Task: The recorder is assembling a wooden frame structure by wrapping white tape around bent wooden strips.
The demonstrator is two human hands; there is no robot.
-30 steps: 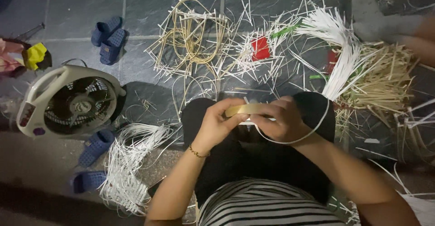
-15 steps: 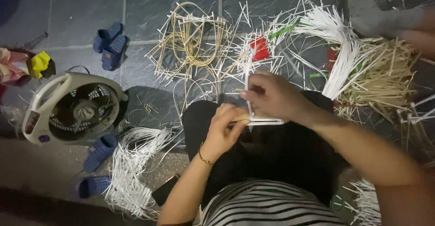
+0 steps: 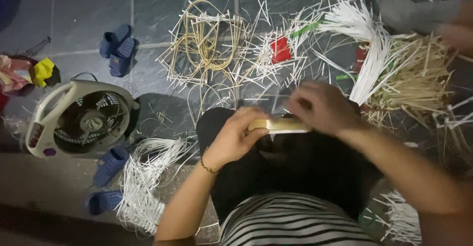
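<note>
Left hand point(image 3: 235, 138) grasps a flat pale strip point(image 3: 279, 124) over the lap; the blurred right hand point(image 3: 322, 109), lifted half a second ago, now returns to its far end, grip unclear.

The strip point(image 3: 279, 124) looks like smooth, pale yellow cane or wood. The white strips point(image 3: 359, 39) appear plastic, smooth and slightly glossy. The straw point(image 3: 419, 76) is dry and rough. The fan point(image 3: 81, 120) is matt cream plastic. The floor point(image 3: 88, 14) is dark, smooth tile.
</note>
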